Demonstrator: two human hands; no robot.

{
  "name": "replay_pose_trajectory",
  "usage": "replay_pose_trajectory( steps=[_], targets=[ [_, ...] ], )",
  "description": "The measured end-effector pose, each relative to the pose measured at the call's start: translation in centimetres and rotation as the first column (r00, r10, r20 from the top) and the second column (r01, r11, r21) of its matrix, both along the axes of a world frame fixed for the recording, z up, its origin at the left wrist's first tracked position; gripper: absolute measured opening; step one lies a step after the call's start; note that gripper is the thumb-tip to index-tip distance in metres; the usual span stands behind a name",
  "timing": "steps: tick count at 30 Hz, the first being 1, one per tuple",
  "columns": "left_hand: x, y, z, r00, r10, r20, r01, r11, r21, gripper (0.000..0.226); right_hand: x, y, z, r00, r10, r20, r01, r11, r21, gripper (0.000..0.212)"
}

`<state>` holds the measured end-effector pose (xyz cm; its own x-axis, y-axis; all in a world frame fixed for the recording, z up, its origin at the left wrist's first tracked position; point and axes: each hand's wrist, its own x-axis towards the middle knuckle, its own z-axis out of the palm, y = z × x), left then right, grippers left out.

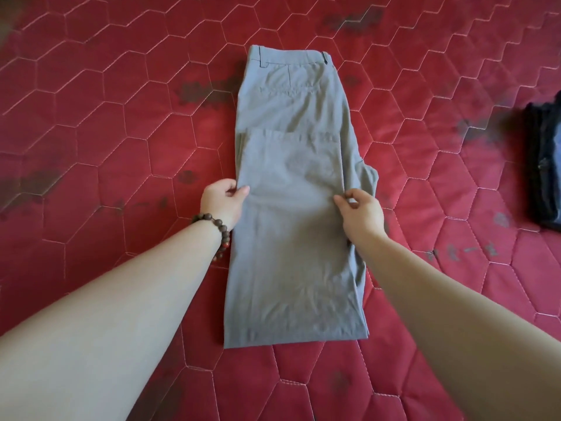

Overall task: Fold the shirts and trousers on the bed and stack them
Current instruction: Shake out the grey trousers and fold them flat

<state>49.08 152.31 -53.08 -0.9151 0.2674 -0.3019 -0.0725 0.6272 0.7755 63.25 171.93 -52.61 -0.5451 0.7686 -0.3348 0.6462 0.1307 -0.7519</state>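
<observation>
Home bedroom, by all signs. Nearly whole view filled by a bed (pixel 106 123) with a red quilted mattress cover, pale stitching in a hexagon pattern, dark worn blotches scattered across the fabric. Household laundry on it: grey trousers (pixel 294 226) laid flat in the middle, legs folded up toward the waistband, belt loops and back pocket visible. Dark folded clothing (pixel 546 165) at the right edge, well apart from the trousers, partly cut off, type unclear. Bare forearms reaching in from below, beaded bracelet (pixel 217 233) on the left wrist. No walls, floor or furniture in view; soft daylight on the fabric.
</observation>
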Motion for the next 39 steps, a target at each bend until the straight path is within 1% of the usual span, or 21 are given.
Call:
replay_pose_trajectory(
  steps=[1, 2, 3, 4, 5, 7, 10, 12, 14, 17, 20, 23, 25, 26, 28, 30, 32, 34, 35, 37, 39],
  targets=[
    [-0.2, 0.0, -0.2, 0.998, 0.029, 0.060, -0.031, 0.999, 0.031, 0.030, -0.1, 0.2, -0.1, 1.000, -0.019, 0.021, 0.020, 0.999, -0.033, 0.015],
    [-0.3, 0.0, -0.4, 0.980, 0.076, 0.185, -0.094, 0.991, 0.092, 0.028, 0.0, 0.4, -0.2, 0.998, -0.035, 0.049, 0.039, 0.996, -0.076, 0.019],
    [-0.3, -0.1, -0.4, 0.932, 0.125, 0.339, -0.185, 0.971, 0.150, 0.025, 0.1, 0.5, -0.1, 0.997, -0.047, 0.066, 0.055, 0.990, -0.132, 0.025],
    [0.0, -0.3, -0.4, 0.863, 0.160, 0.479, -0.277, 0.943, 0.185, 0.023, 0.4, 0.4, 0.2, 0.995, -0.051, 0.082, 0.066, 0.978, -0.200, 0.031],
    [0.5, -0.7, -0.2, 0.797, 0.169, 0.580, -0.336, 0.922, 0.193, 0.021, 0.9, 0.2, 0.7, 0.993, -0.038, 0.108, 0.066, 0.961, -0.270, 0.036],
    [2.3, -1.9, 0.4, 0.711, 0.121, 0.692, -0.333, 0.925, 0.181, 0.021, 2.5, -0.6, 1.6, 0.987, 0.021, 0.157, 0.043, 0.919, -0.393, 0.037],
    [6.1, -4.4, 1.4, 0.604, 0.069, 0.794, -0.314, 0.936, 0.158, 0.028, 6.5, -1.9, 2.3, 0.966, 0.164, 0.201, -0.015, 0.809, -0.588, 0.027],
    [8.6, -6.2, 1.8, 0.561, 0.049, 0.827, -0.290, 0.947, 0.140, 0.028, 9.5, -2.6, 2.7, 0.937, 0.280, 0.210, -0.072, 0.742, -0.667, 0.026],
    [10.5, -7.5, 1.9, 0.544, 0.020, 0.839, -0.241, 0.961, 0.133, 0.025, 11.7, -3.3, 3.0, 0.920, 0.344, 0.187, -0.132, 0.723, -0.678, 0.030],
    [12.4, -8.5, 1.9, 0.567, 0.008, 0.824, -0.208, 0.969, 0.134, 0.028, 13.4, -4.4, 3.4, 0.904, 0.396, 0.162, -0.241, 0.784, -0.572, 0.023],
    [14.2, -9.4, 1.8, 0.593, 0.015, 0.805, -0.186, 0.975, 0.118, 0.029, 14.5, -5.8, 3.6, 0.868, 0.442, 0.226, -0.309, 0.837, -0.452, 0.025],
    [17.3, -11.4, 2.1, 0.554, 0.036, 0.831, -0.184, 0.980, 0.080, 0.029, 17.0, -7.4, 3.4, 0.805, 0.508, 0.307, -0.360, 0.829, -0.429, 0.012],
    [19.3, -12.7, 2.5, 0.493, 0.038, 0.870, -0.147, 0.988, 0.041, 0.028, 19.0, -8.4, 3.1, 0.765, 0.548, 0.339, -0.358, 0.799, -0.483, 0.007],
    [19.8, -13.1, 2.6, 0.460, 0.035, 0.887, -0.124, 0.992, 0.025, 0.027, 19.7, -8.7, 2.9, 0.770, 0.541, 0.339, -0.330, 0.792, -0.513, 0.010],
    [19.5, -13.3, 2.9, 0.434, 0.015, 0.901, -0.073, 0.997, 0.019, 0.024, 20.4, -8.9, 2.9, 0.846, 0.455, 0.280, -0.230, 0.783, -0.577, 0.015],
    [18.2, -12.7, 3.0, 0.466, -0.020, 0.884, -0.077, 0.995, 0.063, 0.021, 20.4, -8.7, 3.0, 0.943, 0.293, 0.158, -0.114, 0.729, -0.676, 0.019],
    [17.2, -11.6, 3.1, 0.499, -0.009, 0.867, -0.183, 0.976, 0.115, 0.018, 20.5, -8.6, 3.0, 0.980, 0.177, 0.091, -0.043, 0.637, -0.770, 0.023],
    [17.2, -10.8, 2.9, 0.540, 0.021, 0.842, -0.271, 0.951, 0.151, 0.015, 21.3, -9.2, 2.9, 0.969, 0.213, 0.126, -0.024, 0.587, -0.810, 0.029],
    [17.4, -10.6, 2.6, 0.565, 0.033, 0.825, -0.278, 0.948, 0.153, 0.014, 21.9, -9.7, 2.8, 0.946, 0.273, 0.175, -0.024, 0.598, -0.801, 0.035],
    [17.9, -10.7, 2.2, 0.610, 0.042, 0.791, -0.259, 0.954, 0.148, 0.015, 22.7, -10.4, 2.6, 0.880, 0.394, 0.265, -0.083, 0.678, -0.731, 0.042],
    [18.3, -10.9, 1.7, 0.650, 0.052, 0.758, -0.243, 0.960, 0.142, 0.015, 22.9, -10.5, 2.6, 0.816, 0.488, 0.309, -0.195, 0.736, -0.648, 0.035]
  ],
)
